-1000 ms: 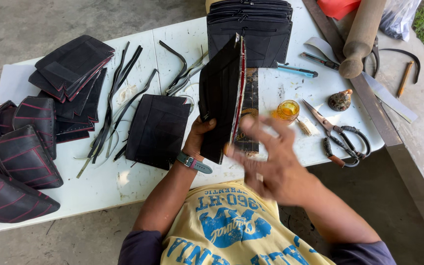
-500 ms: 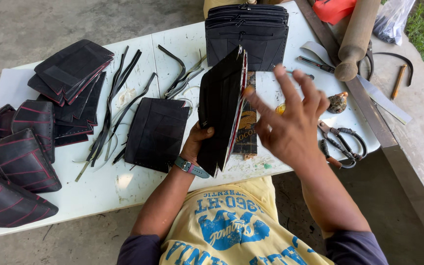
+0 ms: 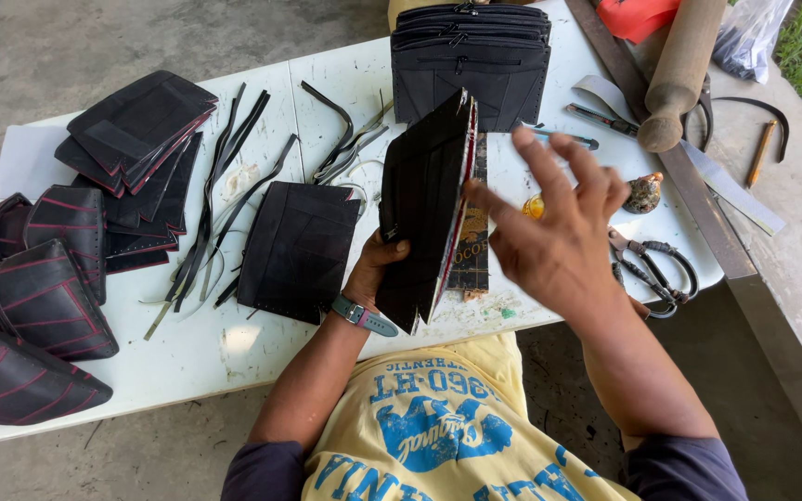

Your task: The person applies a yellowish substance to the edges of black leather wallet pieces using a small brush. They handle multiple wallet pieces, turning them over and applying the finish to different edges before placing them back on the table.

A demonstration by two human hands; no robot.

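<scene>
From the head camera, the left hand grips a stack of flat black rubber panels upright on edge above the white table, thumb clamped across its face. The right hand hovers just beside the stack, fingers spread and empty. Finished zipped black pouches lie beyond the stack; loose panels and black strips to its left look unassembled.

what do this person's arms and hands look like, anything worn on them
Both forearms are bare, with dark sleeves ending around the elbows. The left hand has a wristwatch with a teal strap at its wrist. The right hand has nothing on its wrist. No gloves on either.
</scene>
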